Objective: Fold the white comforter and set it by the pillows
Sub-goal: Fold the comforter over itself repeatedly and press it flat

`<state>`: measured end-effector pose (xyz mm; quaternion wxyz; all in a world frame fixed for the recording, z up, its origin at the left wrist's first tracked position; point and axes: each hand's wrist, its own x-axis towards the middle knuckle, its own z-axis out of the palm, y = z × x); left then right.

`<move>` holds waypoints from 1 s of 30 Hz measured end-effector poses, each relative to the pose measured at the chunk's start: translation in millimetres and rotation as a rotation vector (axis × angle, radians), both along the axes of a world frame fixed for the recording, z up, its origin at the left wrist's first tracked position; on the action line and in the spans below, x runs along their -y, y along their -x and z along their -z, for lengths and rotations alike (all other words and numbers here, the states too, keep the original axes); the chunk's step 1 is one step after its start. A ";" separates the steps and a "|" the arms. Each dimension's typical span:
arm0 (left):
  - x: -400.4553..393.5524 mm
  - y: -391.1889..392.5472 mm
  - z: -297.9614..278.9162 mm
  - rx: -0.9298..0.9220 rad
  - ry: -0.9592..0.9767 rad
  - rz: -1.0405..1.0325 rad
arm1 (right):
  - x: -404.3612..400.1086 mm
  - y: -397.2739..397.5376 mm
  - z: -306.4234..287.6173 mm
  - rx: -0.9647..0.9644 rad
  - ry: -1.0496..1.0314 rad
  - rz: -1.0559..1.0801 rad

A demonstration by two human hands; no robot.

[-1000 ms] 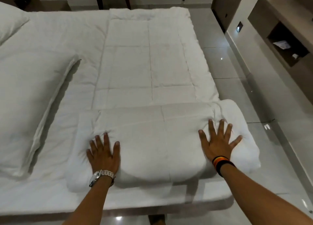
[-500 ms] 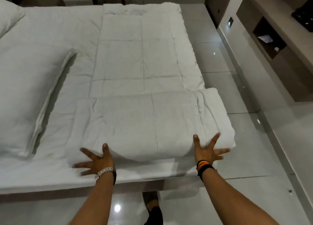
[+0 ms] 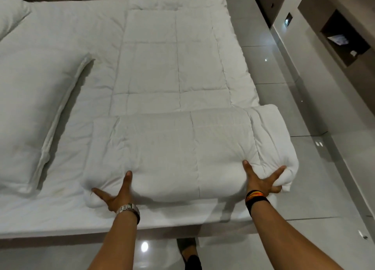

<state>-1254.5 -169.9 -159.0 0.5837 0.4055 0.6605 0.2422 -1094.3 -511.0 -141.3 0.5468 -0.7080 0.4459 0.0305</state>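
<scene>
White bed (image 3: 50, 215), big and soft. Near its front edge, thick white folded quilt (image 3: 172, 147). Left hand (image 3: 115, 196) and right hand (image 3: 261, 182) spread wide — slid back from on top to the near fold, thumbs up. Looks ready for one more fold.

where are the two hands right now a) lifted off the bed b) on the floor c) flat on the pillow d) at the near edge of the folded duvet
d: the left hand and right hand both press the near edge of the duvet, fingers spread; the pillow lies apart on the left.
</scene>
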 end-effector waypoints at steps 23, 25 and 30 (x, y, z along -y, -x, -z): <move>65.7 162.1 -126.5 0.112 -0.281 0.002 | 63.7 182.4 -145.0 0.150 -0.180 0.080; 85.2 213.6 -127.0 0.049 -0.251 0.017 | 85.4 230.5 -142.7 0.088 -0.147 0.081; 121.1 277.5 -144.7 -0.004 -0.129 -0.024 | 108.4 291.4 -146.5 -0.049 -0.060 0.009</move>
